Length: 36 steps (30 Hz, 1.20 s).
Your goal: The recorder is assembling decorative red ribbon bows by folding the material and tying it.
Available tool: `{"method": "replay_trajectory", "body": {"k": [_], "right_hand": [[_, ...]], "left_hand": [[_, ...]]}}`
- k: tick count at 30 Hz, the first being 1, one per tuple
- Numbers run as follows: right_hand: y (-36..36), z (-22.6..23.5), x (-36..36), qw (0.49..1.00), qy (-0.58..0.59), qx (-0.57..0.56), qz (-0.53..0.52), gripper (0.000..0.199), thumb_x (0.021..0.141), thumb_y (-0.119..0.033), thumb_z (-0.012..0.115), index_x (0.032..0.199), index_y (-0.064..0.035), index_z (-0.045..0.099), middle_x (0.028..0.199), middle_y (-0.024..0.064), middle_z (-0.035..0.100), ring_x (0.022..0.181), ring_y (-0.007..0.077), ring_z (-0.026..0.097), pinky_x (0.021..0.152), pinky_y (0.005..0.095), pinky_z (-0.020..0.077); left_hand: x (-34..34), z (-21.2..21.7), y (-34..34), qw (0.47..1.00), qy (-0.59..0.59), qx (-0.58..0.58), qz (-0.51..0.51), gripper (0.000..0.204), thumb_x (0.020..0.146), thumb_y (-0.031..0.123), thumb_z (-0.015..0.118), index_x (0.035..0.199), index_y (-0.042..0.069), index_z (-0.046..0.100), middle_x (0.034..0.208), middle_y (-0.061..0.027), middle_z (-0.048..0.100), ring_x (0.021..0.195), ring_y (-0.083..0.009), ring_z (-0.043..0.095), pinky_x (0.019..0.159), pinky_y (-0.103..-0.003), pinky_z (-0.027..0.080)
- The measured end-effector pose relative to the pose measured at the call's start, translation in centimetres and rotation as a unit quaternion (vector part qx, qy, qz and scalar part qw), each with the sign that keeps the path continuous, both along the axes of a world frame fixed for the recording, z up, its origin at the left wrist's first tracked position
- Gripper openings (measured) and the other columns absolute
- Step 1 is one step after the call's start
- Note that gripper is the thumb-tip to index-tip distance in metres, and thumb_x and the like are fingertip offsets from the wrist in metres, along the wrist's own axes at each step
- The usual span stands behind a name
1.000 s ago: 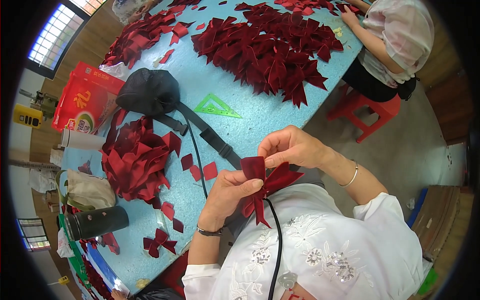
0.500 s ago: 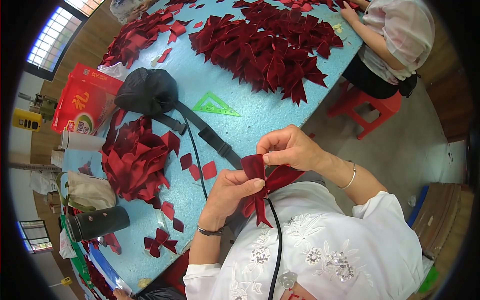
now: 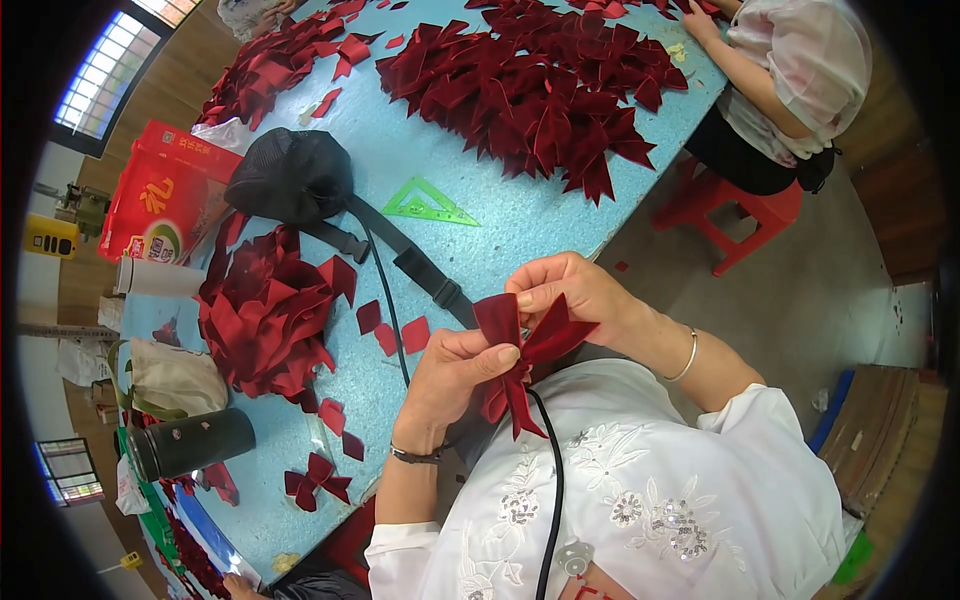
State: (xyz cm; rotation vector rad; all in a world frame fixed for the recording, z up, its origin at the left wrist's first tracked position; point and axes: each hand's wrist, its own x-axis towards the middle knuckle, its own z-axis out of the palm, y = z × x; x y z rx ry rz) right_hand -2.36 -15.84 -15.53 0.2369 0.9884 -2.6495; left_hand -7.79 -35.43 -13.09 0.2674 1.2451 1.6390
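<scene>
red ribbon bow pinched between left hand fingers and right hand fingers, both clamped.

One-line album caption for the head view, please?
Both hands, left hand and right hand, fold a dark red ribbon bow above a blue table.

Both forearms rise from the lower edge and meet in front of the chest. The left hand is curled, thumb and forefinger pinched together. The right hand arches over just beside it, fingers bent inward, wrist flexed.
</scene>
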Motion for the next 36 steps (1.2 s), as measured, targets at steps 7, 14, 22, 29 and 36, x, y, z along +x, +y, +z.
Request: {"method": "replay_trajectory", "body": {"k": [7, 14, 22, 29, 36], "right_hand": [[-0.9, -1.0, -0.5, 1.0, -0.024, 0.003, -0.004, 0.013, 0.083, -0.006, 0.061, 0.093, 0.0023, 0.061, 0.083, 0.0064, 0.063, 0.07, 0.0129, 0.059, 0.066, 0.0251, 0.0485], [-1.1, -1.6, -0.9, 1.0, -0.007, 0.012, 0.008, 0.013, 0.084, -0.006, 0.06, 0.094, 0.0025, 0.061, 0.084, 0.0082, 0.064, 0.074, 0.0154, 0.062, 0.069, 0.0278, 0.0509], [-1.0, -3.1, -1.6, 1.0, -0.016, 0.02, 0.017, 0.013, 0.084, -0.006, 0.06, 0.094, 0.002, 0.061, 0.084, 0.0076, 0.064, 0.072, 0.0149, 0.061, 0.068, 0.0269, 0.051], [-0.3, -2.1, -1.4, 0.997, -0.002, 0.028, -0.068, 0.016, 0.088, -0.011, 0.056, 0.097, 0.002, 0.06, 0.089, 0.0095, 0.063, 0.078, 0.0167, 0.062, 0.073, 0.0306, 0.0512], [-2.6, 3.2, 1.5, 0.989, -0.015, 0.092, -0.118, 0.018, 0.091, -0.015, 0.054, 0.097, 0.0011, 0.059, 0.09, 0.0086, 0.063, 0.081, 0.0145, 0.061, 0.074, 0.0297, 0.0502]], "left_hand": [[-0.7, -0.7, -0.8, 1.0, -0.018, -0.006, -0.003, 0.021, 0.087, 0.015, 0.063, 0.09, -0.005, 0.066, 0.081, -0.0088, 0.066, 0.072, -0.0134, 0.061, 0.068, -0.025, 0.049], [-0.5, -1.0, -1.5, 0.999, -0.028, -0.013, 0.011, 0.022, 0.088, 0.016, 0.061, 0.087, -0.006, 0.064, 0.081, -0.0147, 0.066, 0.071, -0.0203, 0.065, 0.067, -0.031, 0.053], [-1.1, -2.2, -1.6, 0.999, 0.017, -0.028, -0.012, 0.02, 0.088, 0.013, 0.061, 0.086, -0.007, 0.064, 0.083, -0.0144, 0.066, 0.073, -0.019, 0.065, 0.069, -0.028, 0.052], [-1.4, -0.6, -2.0, 0.996, -0.005, -0.015, 0.087, 0.018, 0.086, 0.015, 0.065, 0.084, -0.002, 0.066, 0.078, -0.0001, 0.063, 0.07, -0.0044, 0.053, 0.064, -0.019, 0.041], [-2.0, 2.2, -2.7, 0.98, -0.002, -0.002, 0.197, 0.012, 0.083, 0.011, 0.067, 0.087, -0.001, 0.067, 0.082, -0.0031, 0.066, 0.071, -0.0069, 0.056, 0.066, -0.021, 0.043]]}}
